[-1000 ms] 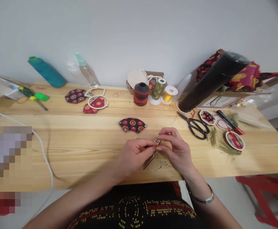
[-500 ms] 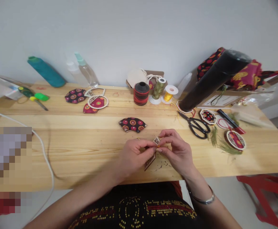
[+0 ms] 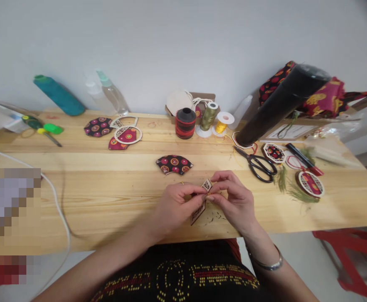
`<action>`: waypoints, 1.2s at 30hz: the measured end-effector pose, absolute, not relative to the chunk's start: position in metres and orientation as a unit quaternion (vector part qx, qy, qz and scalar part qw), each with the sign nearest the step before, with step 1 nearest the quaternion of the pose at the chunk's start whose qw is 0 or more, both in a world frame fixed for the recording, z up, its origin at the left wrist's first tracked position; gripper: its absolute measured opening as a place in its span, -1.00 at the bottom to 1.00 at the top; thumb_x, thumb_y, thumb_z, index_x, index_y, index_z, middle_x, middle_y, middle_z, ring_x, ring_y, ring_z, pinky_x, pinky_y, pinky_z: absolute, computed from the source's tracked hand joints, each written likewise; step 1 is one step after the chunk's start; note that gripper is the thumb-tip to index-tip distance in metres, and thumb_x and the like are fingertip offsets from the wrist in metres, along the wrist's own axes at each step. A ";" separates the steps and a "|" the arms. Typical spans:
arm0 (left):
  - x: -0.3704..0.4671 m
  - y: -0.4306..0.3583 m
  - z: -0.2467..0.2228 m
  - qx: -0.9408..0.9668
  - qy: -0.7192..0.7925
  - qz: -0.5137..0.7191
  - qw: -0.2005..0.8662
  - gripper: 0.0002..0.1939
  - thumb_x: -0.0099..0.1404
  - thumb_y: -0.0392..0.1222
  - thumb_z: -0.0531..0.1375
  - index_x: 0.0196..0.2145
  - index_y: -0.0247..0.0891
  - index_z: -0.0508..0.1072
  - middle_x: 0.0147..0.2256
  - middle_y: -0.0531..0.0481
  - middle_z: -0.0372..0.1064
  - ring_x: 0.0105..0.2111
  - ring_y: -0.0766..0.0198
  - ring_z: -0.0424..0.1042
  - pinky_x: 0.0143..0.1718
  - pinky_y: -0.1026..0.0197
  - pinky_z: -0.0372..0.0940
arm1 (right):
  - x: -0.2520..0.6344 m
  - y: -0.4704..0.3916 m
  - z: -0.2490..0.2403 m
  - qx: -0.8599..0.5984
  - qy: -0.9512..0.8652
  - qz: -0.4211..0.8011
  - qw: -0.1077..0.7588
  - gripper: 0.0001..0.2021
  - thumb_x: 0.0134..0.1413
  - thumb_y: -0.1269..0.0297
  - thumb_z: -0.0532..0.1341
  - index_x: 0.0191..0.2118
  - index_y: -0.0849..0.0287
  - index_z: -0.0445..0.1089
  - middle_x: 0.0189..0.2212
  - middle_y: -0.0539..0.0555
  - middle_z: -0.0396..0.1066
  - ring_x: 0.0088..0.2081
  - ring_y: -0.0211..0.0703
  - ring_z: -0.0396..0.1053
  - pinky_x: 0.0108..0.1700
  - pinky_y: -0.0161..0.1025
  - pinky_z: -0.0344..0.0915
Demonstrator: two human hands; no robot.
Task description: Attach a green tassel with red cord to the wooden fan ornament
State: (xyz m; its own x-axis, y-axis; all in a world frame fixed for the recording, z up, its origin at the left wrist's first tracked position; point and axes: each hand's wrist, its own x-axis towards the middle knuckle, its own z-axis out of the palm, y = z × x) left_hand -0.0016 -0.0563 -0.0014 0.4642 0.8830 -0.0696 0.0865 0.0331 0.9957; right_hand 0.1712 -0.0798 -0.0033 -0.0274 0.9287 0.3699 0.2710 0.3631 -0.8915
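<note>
Above the table's near edge, my left hand (image 3: 177,207) pinches a small wooden frame (image 3: 197,214) with cut-out patterns between thumb and forefinger. The frame is tilted, and the fingers hide its middle. Close against it, my right hand (image 3: 235,201) has its thumb and fingertips pressed together on a tiny yellow-orange bit, which looks like thread; the fingertips cover most of it. Beyond the hands lies a fan-shaped fabric piece (image 3: 174,164), black with red and orange rounds. Dark scraps (image 3: 216,217) lie beneath my right hand.
Black scissors (image 3: 259,165) lie to the right, near finished-looking ornaments (image 3: 310,183) with green tassels. Behind stand a red-and-black spool (image 3: 185,123), a green spool (image 3: 208,117), a yellow spool (image 3: 222,125) and a black tube (image 3: 281,107). A white cable (image 3: 56,197) crosses the left side.
Both hands keep the same pinch on the frame. The yellow-orange bit between the fingertips shows less than before, and the view has shifted slightly.
</note>
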 end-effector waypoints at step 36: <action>0.000 -0.057 0.008 0.738 0.336 0.445 0.380 -0.87 0.17 -0.41 0.20 -0.36 -0.27 0.53 -0.31 -0.05 0.52 -0.30 0.36 0.50 -0.23 0.30 0.42 | 0.153 -0.090 0.011 -0.627 -0.482 0.364 0.493 -0.83 -0.09 0.23 0.31 -0.59 0.16 0.44 -0.44 0.02 0.25 -0.31 -0.19 0.24 -0.20 -0.17 0.18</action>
